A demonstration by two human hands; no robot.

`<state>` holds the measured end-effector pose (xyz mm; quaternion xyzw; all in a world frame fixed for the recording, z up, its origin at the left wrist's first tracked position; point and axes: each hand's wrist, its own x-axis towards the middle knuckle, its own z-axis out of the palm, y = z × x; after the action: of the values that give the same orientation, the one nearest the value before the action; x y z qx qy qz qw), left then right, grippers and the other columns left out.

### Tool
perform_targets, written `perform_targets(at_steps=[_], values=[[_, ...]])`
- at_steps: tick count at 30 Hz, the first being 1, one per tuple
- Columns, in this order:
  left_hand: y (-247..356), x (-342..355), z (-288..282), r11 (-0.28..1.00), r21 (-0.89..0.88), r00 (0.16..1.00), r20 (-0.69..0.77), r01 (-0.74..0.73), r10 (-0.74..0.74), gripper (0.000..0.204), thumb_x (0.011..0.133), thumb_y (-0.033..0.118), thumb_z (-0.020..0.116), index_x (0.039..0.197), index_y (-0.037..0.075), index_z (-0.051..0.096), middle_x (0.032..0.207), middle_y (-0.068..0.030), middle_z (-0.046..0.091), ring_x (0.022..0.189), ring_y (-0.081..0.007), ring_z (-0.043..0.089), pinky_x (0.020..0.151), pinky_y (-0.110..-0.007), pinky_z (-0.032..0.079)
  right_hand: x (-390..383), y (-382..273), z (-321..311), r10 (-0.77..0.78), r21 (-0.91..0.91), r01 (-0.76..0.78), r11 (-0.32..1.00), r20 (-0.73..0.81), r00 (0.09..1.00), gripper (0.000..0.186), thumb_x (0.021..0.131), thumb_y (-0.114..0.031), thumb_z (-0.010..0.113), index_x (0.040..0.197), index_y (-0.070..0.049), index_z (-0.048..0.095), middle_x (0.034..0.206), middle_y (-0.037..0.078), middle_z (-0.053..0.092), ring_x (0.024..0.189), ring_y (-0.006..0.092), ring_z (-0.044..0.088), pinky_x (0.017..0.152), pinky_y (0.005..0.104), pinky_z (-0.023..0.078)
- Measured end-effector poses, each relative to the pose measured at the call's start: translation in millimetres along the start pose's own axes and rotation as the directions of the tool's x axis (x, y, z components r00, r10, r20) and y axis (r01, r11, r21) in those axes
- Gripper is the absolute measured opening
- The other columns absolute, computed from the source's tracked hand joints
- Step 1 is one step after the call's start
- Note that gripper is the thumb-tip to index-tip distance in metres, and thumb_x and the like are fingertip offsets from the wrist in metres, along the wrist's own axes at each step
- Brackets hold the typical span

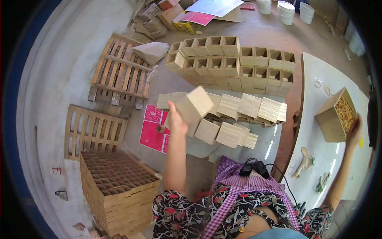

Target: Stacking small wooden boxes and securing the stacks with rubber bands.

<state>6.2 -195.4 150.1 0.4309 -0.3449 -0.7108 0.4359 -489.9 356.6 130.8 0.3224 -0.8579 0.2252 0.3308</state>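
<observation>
My left hand [177, 121] holds up a pale wooden box [195, 104], tilted, with the thumb pressed along its near side. Below and behind it lie several similar wooden boxes [229, 133] on their sides, in two uneven rows. On the white table to the right, my right hand [354, 133] is at the edge of an open cardboard box [331, 121]. That box contains a heap of tan rubber bands [344, 113]. The fingers of my right hand are partly hidden there, so whether they grip any bands does not show.
Stacked wooden boxes [217, 63] stand open-side up at the back. Pallets [123, 65] lean along the left wall, above a tall stack of slotted cardboard dividers [127, 183]. A glove [305, 159] and loose rubber bands [317, 84] lie on the white table [314, 101].
</observation>
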Motion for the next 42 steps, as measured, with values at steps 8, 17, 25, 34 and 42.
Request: perform_targets(at_steps=[8,17,25,34,42], values=[[61,83,-106,0.984,-0.123,0.991,-0.067,-0.127,0.120,0.043,0.099,0.032,0.039,0.126,-0.001,0.046,0.126,-0.0104,0.053,0.116,-0.0244,0.050,0.099,-0.039,0.041,28,47,62,0.218,-0.466,0.023,0.884,0.455,0.863,0.026,0.084,-0.009,0.052,0.108,0.000,0.053,0.114,0.023,0.055,0.099,0.0397,0.055,0.085,0.0461,0.044],[37,120,-129,0.968,-0.249,0.987,-0.160,-0.015,-0.026,0.043,0.098,0.033,0.042,0.129,0.002,0.043,0.129,-0.0096,0.049,0.119,-0.0248,0.047,0.101,-0.042,0.040,122,-313,199,-0.359,0.368,0.148,0.918,0.611,0.706,0.033,0.077,-0.003,0.061,0.109,0.000,0.055,0.115,0.018,0.055,0.107,0.0374,0.051,0.090,0.0414,0.044],[34,98,-135,0.960,-0.280,0.987,-0.152,0.015,-0.059,0.047,0.098,0.032,0.040,0.133,0.000,0.034,0.134,-0.0129,0.039,0.127,-0.0257,0.038,0.107,-0.041,0.031,144,-486,375,-0.547,0.350,0.445,0.824,0.291,0.785,0.049,0.080,-0.007,0.059,0.126,-0.004,0.044,0.126,0.014,0.052,0.125,0.0296,0.041,0.103,0.0390,0.032],[25,21,-141,0.978,-0.177,0.912,-0.410,-0.113,0.031,0.044,0.097,0.028,0.044,0.129,-0.001,0.034,0.127,-0.0139,0.045,0.122,-0.0267,0.042,0.105,-0.038,0.030,160,-495,391,-0.545,0.270,0.475,0.837,0.348,0.763,0.015,0.084,-0.009,0.050,0.096,-0.007,0.058,0.088,0.008,0.058,0.092,0.0254,0.056,0.092,0.0376,0.039],[26,-40,-27,0.503,0.413,0.649,0.530,-0.760,0.546,0.043,0.091,0.031,0.054,0.118,-0.002,0.047,0.124,-0.0208,0.050,0.114,-0.0310,0.050,0.098,-0.043,0.038,99,-477,161,-0.698,0.592,0.608,0.529,-0.104,0.709,0.019,0.072,-0.002,0.059,0.092,-0.002,0.056,0.082,0.009,0.058,0.071,0.0250,0.055,0.060,0.0363,0.045]])
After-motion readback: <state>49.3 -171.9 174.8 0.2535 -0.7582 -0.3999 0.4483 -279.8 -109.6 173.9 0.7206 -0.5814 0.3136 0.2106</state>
